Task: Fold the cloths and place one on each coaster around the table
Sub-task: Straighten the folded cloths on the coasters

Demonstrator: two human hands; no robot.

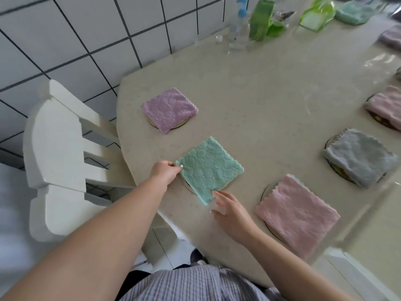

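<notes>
A folded mint-green cloth (209, 170) lies on a round coaster (187, 185) near the table's front-left edge. My left hand (164, 172) pinches the cloth's left corner. My right hand (233, 213) hovers open beside its near corner, fingertips touching or almost touching it. A folded purple cloth (170, 109) covers a coaster farther back. Other folded cloths sit on coasters: pink (297, 213), grey (361, 157), and dusty pink (386, 107) at the right edge.
The beige table (271, 88) stands against a white tiled wall. A white chair (63, 153) is at the left. At the back stand a clear pump bottle (238, 29), green packages (260, 20), an unfolded teal cloth (353, 13) and a purple cloth (391, 36).
</notes>
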